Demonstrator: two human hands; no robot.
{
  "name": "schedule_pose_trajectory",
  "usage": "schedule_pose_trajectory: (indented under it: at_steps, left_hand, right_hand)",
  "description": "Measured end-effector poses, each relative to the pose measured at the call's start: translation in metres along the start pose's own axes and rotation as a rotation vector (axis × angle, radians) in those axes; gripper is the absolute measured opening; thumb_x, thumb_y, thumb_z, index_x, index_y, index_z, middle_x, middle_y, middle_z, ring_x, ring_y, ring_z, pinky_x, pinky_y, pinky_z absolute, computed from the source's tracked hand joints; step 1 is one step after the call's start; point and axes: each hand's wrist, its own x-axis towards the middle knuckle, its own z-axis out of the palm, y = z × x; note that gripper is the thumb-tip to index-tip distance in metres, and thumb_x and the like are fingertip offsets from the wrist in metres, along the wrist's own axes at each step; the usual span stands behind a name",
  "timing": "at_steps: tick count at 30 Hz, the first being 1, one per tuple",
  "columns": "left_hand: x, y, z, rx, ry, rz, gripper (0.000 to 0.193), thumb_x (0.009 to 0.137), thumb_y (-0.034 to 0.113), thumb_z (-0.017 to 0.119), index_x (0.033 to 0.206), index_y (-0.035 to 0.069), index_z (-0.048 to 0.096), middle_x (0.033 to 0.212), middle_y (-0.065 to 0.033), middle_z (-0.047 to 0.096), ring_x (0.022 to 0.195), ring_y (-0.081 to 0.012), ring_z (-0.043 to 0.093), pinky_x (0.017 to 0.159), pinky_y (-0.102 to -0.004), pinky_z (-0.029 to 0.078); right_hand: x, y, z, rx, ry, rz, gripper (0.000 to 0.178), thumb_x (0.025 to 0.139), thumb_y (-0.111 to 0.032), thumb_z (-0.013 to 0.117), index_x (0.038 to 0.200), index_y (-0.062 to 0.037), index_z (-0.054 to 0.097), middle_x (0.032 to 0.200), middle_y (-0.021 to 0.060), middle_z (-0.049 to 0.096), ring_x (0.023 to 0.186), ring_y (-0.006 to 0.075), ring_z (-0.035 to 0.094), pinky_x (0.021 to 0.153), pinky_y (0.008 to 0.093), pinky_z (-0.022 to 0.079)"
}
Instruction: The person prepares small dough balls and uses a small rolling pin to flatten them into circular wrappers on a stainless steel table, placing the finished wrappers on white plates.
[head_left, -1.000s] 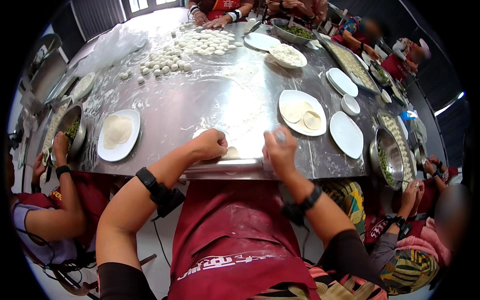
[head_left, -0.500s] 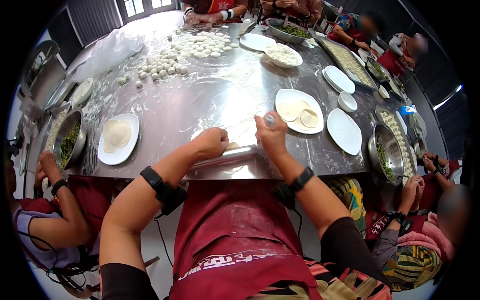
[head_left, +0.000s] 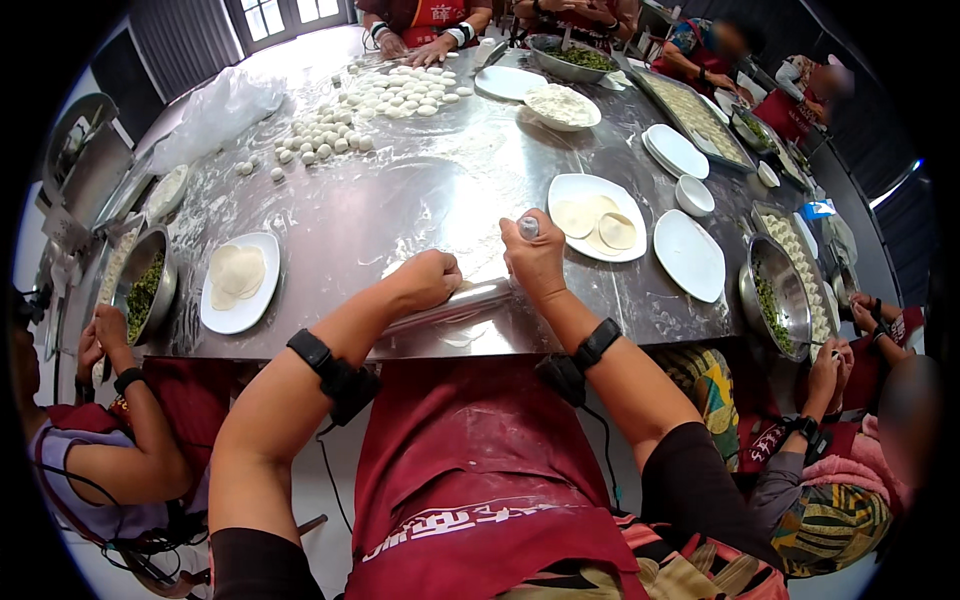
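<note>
My right hand (head_left: 534, 256) is wrapped round a shiny metallic rolling pin (head_left: 455, 306), whose rounded end sticks out above the fist. The pin's barrel slants along the near table edge, toward the lower left. Just beyond the barrel, my left hand (head_left: 428, 280) is closed, fingertips down at the edge of a small dough wrapper (head_left: 466, 287) that is mostly hidden. Loose flour (head_left: 488, 245) lies around both hands. To the right, a white square plate (head_left: 572, 187) holds several round wrappers (head_left: 617, 231); another white plate (head_left: 237, 325) on the left bears stacked wrappers (head_left: 238, 272).
Many dough balls (head_left: 325, 150) and flattened pieces spread over the far left of the steel table (head_left: 350, 220). A flour bowl (head_left: 562, 107), an unfilled plate (head_left: 690, 255) and a filling bowl (head_left: 775, 300) stand to the right. Co-workers sit on both sides and opposite.
My right hand and the rolling pin have shifted slightly left and away from me; my left hand moves little. Opposite, a person's hands have spread onto the dough pieces.
</note>
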Motion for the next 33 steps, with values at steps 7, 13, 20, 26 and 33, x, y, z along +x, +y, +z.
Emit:
schedule_pose_trajectory:
  at_steps: [7, 13, 20, 26, 33]
  left_hand:
    - [-0.009, -0.017, 0.01, -0.064, 0.013, -0.037, 0.015, 0.077, 0.006, 0.058, 0.088, -0.003, 0.06, 0.078, -0.0105, 0.062, 0.072, -0.0164, 0.057, 0.068, -0.0317, 0.046]
    - [0.0, -0.008, 0.009, -0.025, 0.081, 0.023, 0.015, 0.08, 0.01, 0.057, 0.087, -0.003, 0.061, 0.074, -0.0102, 0.062, 0.071, -0.0169, 0.056, 0.066, -0.0322, 0.046]
    - [-0.009, -0.016, 0.013, -0.139, 0.035, -0.012, 0.015, 0.083, 0.011, 0.058, 0.088, -0.003, 0.06, 0.076, -0.0105, 0.061, 0.07, -0.0162, 0.056, 0.064, -0.0309, 0.046]
    - [-0.007, -0.004, 0.011, -0.042, 0.08, 0.012, 0.014, 0.082, 0.011, 0.057, 0.087, -0.003, 0.06, 0.072, -0.01, 0.061, 0.069, -0.016, 0.055, 0.064, -0.0317, 0.045]
    - [-0.008, -0.015, 0.007, -0.143, -0.007, -0.02, 0.012, 0.082, 0.008, 0.056, 0.086, -0.002, 0.059, 0.073, -0.0081, 0.059, 0.069, -0.0137, 0.054, 0.063, -0.0302, 0.045]
  right_hand:
    - [-0.07, -0.031, -0.038, 0.001, -0.065, 0.028, 0.015, 0.083, 0.0, 0.061, 0.073, -0.0032, 0.049, 0.051, 0.0029, 0.05, 0.039, 0.0092, 0.05, 0.033, 0.025, 0.032]
    - [-0.014, -0.001, -0.01, -0.023, -0.005, -0.016, 0.018, 0.082, -0.001, 0.062, 0.072, -0.0041, 0.047, 0.051, 0.0007, 0.048, 0.039, 0.0088, 0.047, 0.034, 0.0254, 0.033]
    - [-0.08, -0.038, -0.039, 0.088, -0.041, 0.081, 0.021, 0.083, 0.0, 0.062, 0.07, -0.0049, 0.047, 0.048, 0.0035, 0.051, 0.037, 0.0087, 0.048, 0.033, 0.025, 0.034]
    - [-0.015, -0.004, -0.008, -0.069, 0.022, 0.011, 0.024, 0.079, -0.005, 0.066, 0.068, 0.0004, 0.046, 0.051, 0.0077, 0.048, 0.046, 0.0093, 0.047, 0.043, 0.0284, 0.039]
    - [-0.071, -0.039, -0.035, 0.076, -0.032, 0.086, 0.019, 0.083, -0.001, 0.061, 0.069, -0.003, 0.049, 0.05, 0.0036, 0.052, 0.039, 0.0087, 0.049, 0.034, 0.0235, 0.033]
